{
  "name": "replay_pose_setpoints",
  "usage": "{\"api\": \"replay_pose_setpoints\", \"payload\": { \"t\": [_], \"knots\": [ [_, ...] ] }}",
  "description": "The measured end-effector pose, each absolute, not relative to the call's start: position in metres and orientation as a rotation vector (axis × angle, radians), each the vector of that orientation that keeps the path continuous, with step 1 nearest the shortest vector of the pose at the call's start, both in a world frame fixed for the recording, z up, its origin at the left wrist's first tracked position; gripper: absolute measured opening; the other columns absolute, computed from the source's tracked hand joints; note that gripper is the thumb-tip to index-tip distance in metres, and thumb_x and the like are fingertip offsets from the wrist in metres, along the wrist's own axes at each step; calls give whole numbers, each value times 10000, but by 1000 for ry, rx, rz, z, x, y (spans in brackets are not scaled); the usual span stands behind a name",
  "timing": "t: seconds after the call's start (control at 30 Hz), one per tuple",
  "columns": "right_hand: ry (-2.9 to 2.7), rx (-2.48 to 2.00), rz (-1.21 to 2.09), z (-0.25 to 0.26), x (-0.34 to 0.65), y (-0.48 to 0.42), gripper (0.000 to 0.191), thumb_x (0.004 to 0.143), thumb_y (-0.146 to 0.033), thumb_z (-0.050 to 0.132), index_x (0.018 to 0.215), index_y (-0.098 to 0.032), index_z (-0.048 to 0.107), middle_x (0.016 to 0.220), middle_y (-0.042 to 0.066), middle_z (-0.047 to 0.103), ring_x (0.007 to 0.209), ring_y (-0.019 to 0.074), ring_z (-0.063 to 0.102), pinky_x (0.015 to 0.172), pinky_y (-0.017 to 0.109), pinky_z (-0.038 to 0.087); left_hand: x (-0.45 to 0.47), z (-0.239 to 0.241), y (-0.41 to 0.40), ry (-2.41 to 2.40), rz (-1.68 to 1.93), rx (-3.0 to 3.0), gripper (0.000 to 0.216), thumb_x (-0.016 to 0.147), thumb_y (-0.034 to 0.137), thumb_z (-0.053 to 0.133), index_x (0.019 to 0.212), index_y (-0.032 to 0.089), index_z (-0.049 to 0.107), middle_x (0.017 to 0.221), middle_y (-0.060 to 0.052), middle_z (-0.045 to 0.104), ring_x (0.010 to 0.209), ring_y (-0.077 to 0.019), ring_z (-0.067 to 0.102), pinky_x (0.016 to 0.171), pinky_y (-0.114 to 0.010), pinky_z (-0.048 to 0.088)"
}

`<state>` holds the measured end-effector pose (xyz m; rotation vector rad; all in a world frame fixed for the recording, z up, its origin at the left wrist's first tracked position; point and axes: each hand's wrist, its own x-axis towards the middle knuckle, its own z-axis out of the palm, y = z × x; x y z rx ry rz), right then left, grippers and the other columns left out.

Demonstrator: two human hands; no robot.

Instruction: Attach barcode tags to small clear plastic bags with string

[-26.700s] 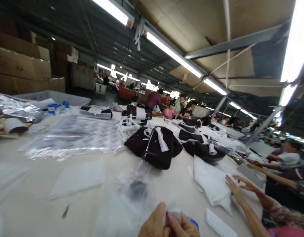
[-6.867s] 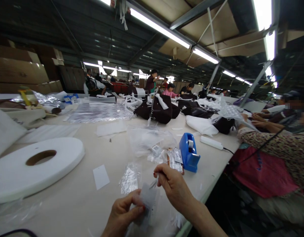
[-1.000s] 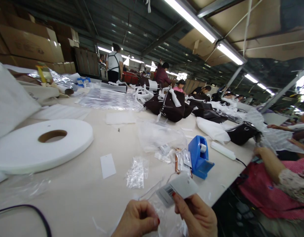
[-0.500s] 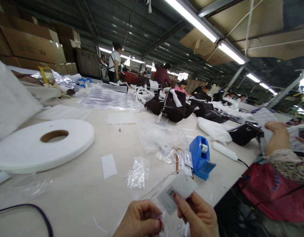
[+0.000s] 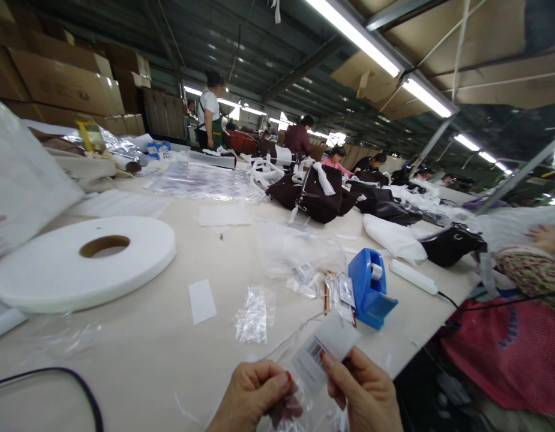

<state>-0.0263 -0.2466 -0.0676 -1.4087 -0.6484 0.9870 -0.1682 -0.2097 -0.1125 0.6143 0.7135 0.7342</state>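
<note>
At the front edge of the table, my right hand pinches a white tag with a barcode label between thumb and fingers. A clear plastic bag lies around the tag. My left hand is closed on the bag's crumpled plastic, just left of the tag. Whether the tag is inside the bag or against it, I cannot tell. Beyond my hands are a bunch of small clear bags, a blank white tag and a blue tape dispenser.
A big white roll lies at the left. Dark handbags with wrapped handles stand farther back. A white corded tool rests right of the dispenser. A co-worker's hand is at the right. A black cable curves at the lower left.
My left thumb has shifted up along the plastic, and the bag's edge beside the tag shows more. The co-worker's hand at the right has moved farther right, over pale plastic.
</note>
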Motion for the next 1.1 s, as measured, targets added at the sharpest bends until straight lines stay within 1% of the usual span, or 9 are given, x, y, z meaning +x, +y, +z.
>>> {"api": "replay_pose_setpoints", "payload": {
  "t": [0.17, 0.3, 0.47, 0.6, 0.7, 0.8, 0.9, 1.1],
  "knots": [
    [-651, -1409, 1026, -71, -23, -245, 347, 556, -431, 775, 731, -139, 705, 421, -51, 467, 402, 46, 350, 419, 179, 228, -169, -112, -210, 712, 748, 595, 369, 509, 443, 815, 580, 104, 690, 528, -56, 687, 484, -118, 601, 505, -197, 420],
    [-710, -1437, 1059, -73, -18, -244, 359, 563, -433, 768, 757, -136, 709, 434, -45, 476, 406, 50, 362, 413, 177, 241, -168, -110, -211, 713, 739, 590, 369, 517, 445, 810, 569, 102, 685, 510, -49, 680, 441, -96, 570, 470, -185, 408],
    [-735, -1425, 1090, -74, -16, -244, 353, 590, -424, 751, 793, -139, 705, 470, -38, 498, 400, 43, 334, 403, 177, 228, -168, -110, -211, 708, 740, 598, 378, 518, 452, 807, 569, 97, 684, 514, -54, 678, 431, -97, 558, 466, -195, 409],
    [-734, -1425, 1121, -71, -18, -244, 327, 588, -421, 748, 735, -134, 694, 452, -50, 460, 399, 40, 294, 406, 183, 193, -167, -112, -210, 719, 734, 609, 374, 523, 454, 803, 565, 102, 683, 516, -55, 681, 419, -93, 551, 458, -193, 400],
    [-769, -1468, 1058, -68, -19, -245, 324, 590, -426, 738, 705, -128, 687, 430, -53, 431, 410, 47, 271, 417, 191, 167, -167, -113, -211, 722, 735, 646, 392, 524, 473, 796, 560, 100, 680, 504, -58, 675, 404, -90, 537, 443, -193, 390],
    [-749, -1452, 1091, -66, -20, -244, 326, 583, -427, 742, 711, -132, 684, 440, -55, 423, 423, 49, 268, 431, 188, 176, -167, -112, -211, 724, 728, 666, 394, 528, 483, 789, 552, 108, 671, 500, -50, 672, 387, -85, 528, 431, -192, 388],
    [-708, -1400, 1171, -66, -20, -243, 329, 572, -430, 753, 700, -136, 679, 455, -54, 431, 425, 47, 278, 437, 187, 199, -166, -110, -212, 705, 718, 681, 395, 538, 490, 781, 541, 116, 655, 501, -44, 673, 373, -94, 548, 414, -189, 388],
    [-684, -1396, 1092, -66, -21, -241, 342, 563, -414, 762, 757, -139, 699, 483, -49, 471, 412, 37, 269, 414, 186, 187, -166, -108, -212, 710, 726, 695, 410, 520, 506, 783, 542, 117, 656, 509, -42, 679, 364, -95, 548, 410, -191, 409]
  ]
}}
